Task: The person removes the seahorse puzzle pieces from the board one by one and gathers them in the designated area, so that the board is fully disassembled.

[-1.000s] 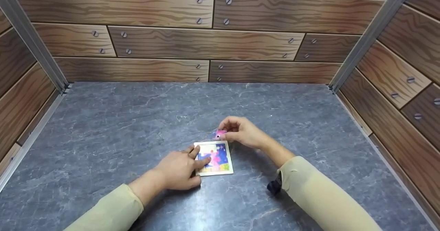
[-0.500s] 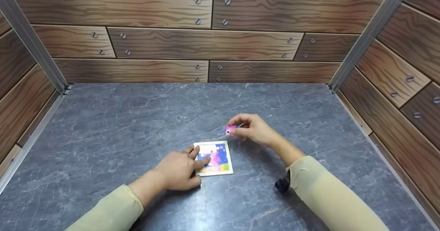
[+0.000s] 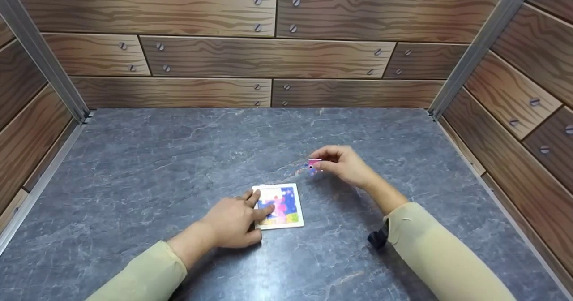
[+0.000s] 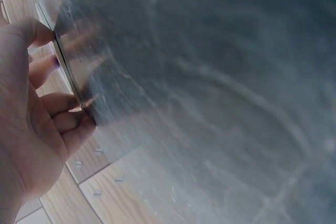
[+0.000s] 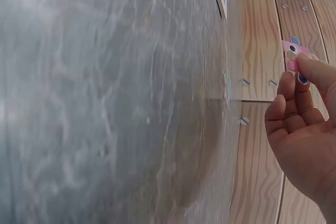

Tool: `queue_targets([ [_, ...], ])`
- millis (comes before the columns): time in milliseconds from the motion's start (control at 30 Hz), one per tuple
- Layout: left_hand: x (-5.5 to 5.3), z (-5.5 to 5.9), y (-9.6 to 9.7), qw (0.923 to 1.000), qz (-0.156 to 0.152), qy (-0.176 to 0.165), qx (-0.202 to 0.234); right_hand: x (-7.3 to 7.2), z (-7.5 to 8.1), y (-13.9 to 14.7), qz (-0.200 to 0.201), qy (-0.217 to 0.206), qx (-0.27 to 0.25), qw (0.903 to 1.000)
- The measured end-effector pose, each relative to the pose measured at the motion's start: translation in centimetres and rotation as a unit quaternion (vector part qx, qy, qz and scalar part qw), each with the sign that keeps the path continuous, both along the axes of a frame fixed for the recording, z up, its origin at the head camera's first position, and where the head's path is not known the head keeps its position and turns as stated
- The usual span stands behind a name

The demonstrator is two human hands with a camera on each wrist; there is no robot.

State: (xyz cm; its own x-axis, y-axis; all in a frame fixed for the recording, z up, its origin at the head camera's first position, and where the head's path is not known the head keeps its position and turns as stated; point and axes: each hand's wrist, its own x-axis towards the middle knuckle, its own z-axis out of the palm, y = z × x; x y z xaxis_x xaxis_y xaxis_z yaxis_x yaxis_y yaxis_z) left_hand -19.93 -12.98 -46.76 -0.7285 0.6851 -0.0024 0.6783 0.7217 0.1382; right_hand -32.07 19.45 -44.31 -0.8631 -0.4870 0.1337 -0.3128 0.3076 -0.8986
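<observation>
A small jigsaw puzzle (image 3: 290, 207) in a square white-edged tray lies on the table, mostly blue and pink, with a bare pale patch at its upper left. My left hand (image 3: 233, 220) rests on its left side, index finger extended over the picture and thumb at the near left corner. Up and to the right of the tray, my right hand (image 3: 347, 164) pinches a puzzle piece (image 3: 312, 164) between thumb and fingers. Pink and blue with a printed eye, that puzzle piece (image 5: 292, 49) shows raised above the tabletop in the right wrist view.
The grey marbled tabletop (image 3: 179, 148) is bounded by a wood-print back wall (image 3: 215, 57) and similar side walls. Metal posts (image 3: 470, 54) stand at the back corners. A dark wrist device (image 3: 378, 238) sticks out below the right sleeve.
My right hand has carried the puzzle piece from the tray's far edge up and to the right, and the piece has turned. The left hand and tray have stayed put.
</observation>
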Motion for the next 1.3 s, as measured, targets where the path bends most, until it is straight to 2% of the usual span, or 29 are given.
queue_targets([
  [233, 0.0, -0.1, -0.1, 0.9999, -0.007, 0.01, 0.006, -0.3, -0.1, 1.1, -0.029, -0.012, -0.005, 0.9995],
  [500, 0.0, -0.1, -0.3, 1.0, -0.006, -0.006, 0.001, -0.4, 0.0, 2.4, -0.044, -0.027, 0.014, 0.9986],
  [833, 0.0, -0.1, -0.3, 1.0, -0.008, -0.001, 0.003, -0.7, -0.3, 3.1, -0.041, 0.011, 0.044, 0.9982],
  [1067, -0.1, -0.2, -0.3, 1.0, -0.007, -0.001, 0.0, -0.9, -0.7, 3.8, -0.051, 0.06, 0.086, 0.9932],
  [1300, -0.1, -0.1, -0.2, 1.0, -0.008, 0.003, 0.001, -1.6, -1.4, 4.6, -0.059, 0.05, 0.097, 0.9923],
])
